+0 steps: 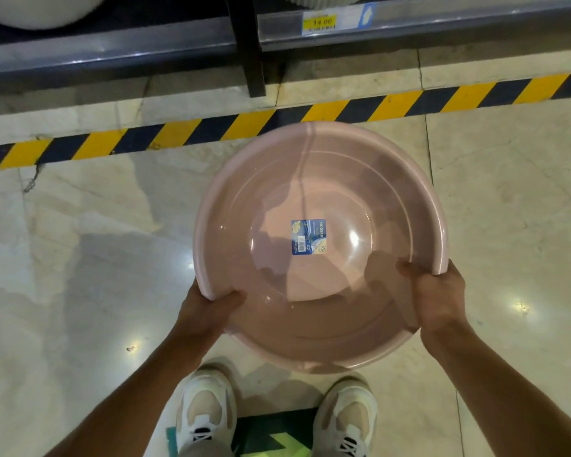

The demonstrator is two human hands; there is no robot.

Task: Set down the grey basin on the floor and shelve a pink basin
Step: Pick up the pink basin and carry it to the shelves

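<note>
Both hands carry one pink basin (320,199), held open side up above the floor (80,242) in the middle of the view, in front of the person's body. A blue label (308,236) sits stuck to the centre of its bottom. The left hand (208,308) grasps the rim at about seven o'clock, thumb hooked over the lip into the bowl, the other fingers hidden beneath; the right hand (437,291) grasps the rim at about four o'clock the same way — thumb inside, the rest under the edge. The basin's near wall tilts a little toward the person.

Below it, at six o'clock, stand two pale sneakers (206,413), toes just under the basin's near edge, with a green floor sticker (274,433) between them. The floor is glossy beige marble. At twelve o'clock a yellow-and-black striped tape (211,127) runs across the tiles, just beyond the basin's far rim. Past that — a dark metal shelf (112,54) with an upright post (249,44), and a yellow price tag (320,23) reading 14.00 on its front rail. A white rounded item (40,9) rests on the shelf at eleven o'clock.
</note>
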